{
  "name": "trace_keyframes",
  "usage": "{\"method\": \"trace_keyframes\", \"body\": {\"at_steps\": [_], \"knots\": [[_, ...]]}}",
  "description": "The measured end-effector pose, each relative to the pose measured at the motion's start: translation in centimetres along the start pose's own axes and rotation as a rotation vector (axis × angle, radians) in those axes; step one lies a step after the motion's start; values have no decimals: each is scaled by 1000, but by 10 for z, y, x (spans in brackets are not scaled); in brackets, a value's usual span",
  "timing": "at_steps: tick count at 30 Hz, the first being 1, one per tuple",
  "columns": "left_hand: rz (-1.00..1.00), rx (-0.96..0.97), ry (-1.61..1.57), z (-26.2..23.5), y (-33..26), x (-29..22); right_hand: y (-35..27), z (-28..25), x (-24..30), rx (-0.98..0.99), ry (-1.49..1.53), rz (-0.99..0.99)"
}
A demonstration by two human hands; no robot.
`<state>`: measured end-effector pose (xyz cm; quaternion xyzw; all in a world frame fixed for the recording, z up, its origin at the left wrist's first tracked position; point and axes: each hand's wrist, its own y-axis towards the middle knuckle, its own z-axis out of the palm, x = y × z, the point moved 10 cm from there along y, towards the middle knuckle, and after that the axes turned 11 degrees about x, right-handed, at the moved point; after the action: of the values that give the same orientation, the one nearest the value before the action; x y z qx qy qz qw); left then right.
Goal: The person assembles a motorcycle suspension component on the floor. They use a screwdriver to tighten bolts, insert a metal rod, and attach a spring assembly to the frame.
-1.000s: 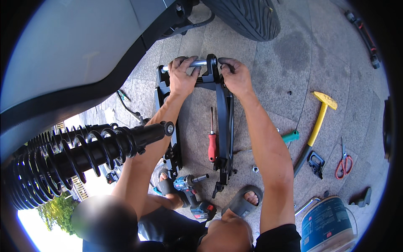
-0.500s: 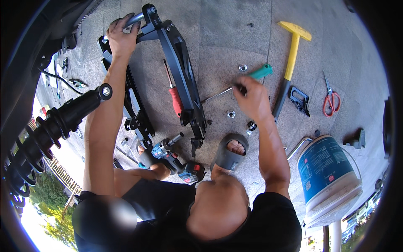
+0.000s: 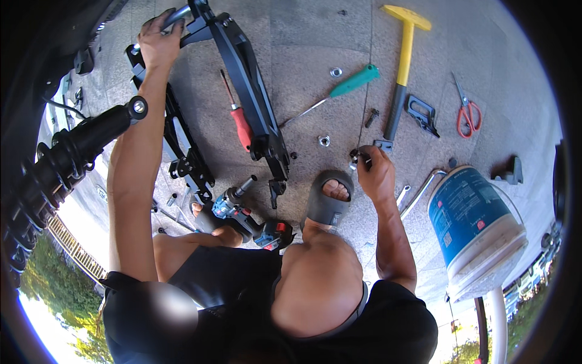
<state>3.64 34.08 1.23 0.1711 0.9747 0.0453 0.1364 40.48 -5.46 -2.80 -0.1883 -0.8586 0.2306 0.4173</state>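
My left hand (image 3: pixel 160 45) is closed round the silver tube (image 3: pixel 177 18) at the top of a black two-armed metal frame (image 3: pixel 242 73), which stands on the paving. Low over the ground, my right hand (image 3: pixel 377 175) pinches a small black and silver part (image 3: pixel 354 159), partly hidden by the fingers. A black bolt (image 3: pixel 371 117) lies just above that hand, beside the handle of a yellow-headed hammer (image 3: pixel 402 67). A green-handled screwdriver (image 3: pixel 354 82) lies left of the hammer. Two silver nuts, the upper nut (image 3: pixel 336 72) and the lower nut (image 3: pixel 324 141), rest near it.
Between the frame's arms lies a red-handled screwdriver (image 3: pixel 241 128). A blue cordless impact wrench (image 3: pixel 239 212) is by my feet. Red scissors (image 3: pixel 467 115), a black bracket (image 3: pixel 422 115) and a blue-and-white bucket (image 3: pixel 470 224) are at right. A black coil shock absorber (image 3: pixel 79 155) juts in from the left.
My right hand has moved down from beside the green screwdriver to the small black and silver part. The bolt now shows on the ground. My left hand keeps its grip; the view has shifted slightly.
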Motion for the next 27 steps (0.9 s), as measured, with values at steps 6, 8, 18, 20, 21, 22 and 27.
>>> {"method": "trace_keyframes", "body": {"at_steps": [6,8,18,20,21,22,27], "knots": [[-31,-2,7,-2,-1,-5,-42,12,-26,-92,-43,93],[-32,21,-35,-2,0,-6,-46,24,-31,-124,-92,118],[-119,-2,-63,-8,-7,-10,-44,24,-9,-94,48,91],[-98,8,-23,-11,-7,-16,-40,12,10,-76,121,42],[-71,-13,-36,-16,-9,-20,-36,6,24,-59,169,-31],[-97,4,-49,-16,-10,-19,-30,1,32,-46,213,-26],[-90,-22,-106,-25,-10,-22,6,-21,88,13,385,-132]]}}
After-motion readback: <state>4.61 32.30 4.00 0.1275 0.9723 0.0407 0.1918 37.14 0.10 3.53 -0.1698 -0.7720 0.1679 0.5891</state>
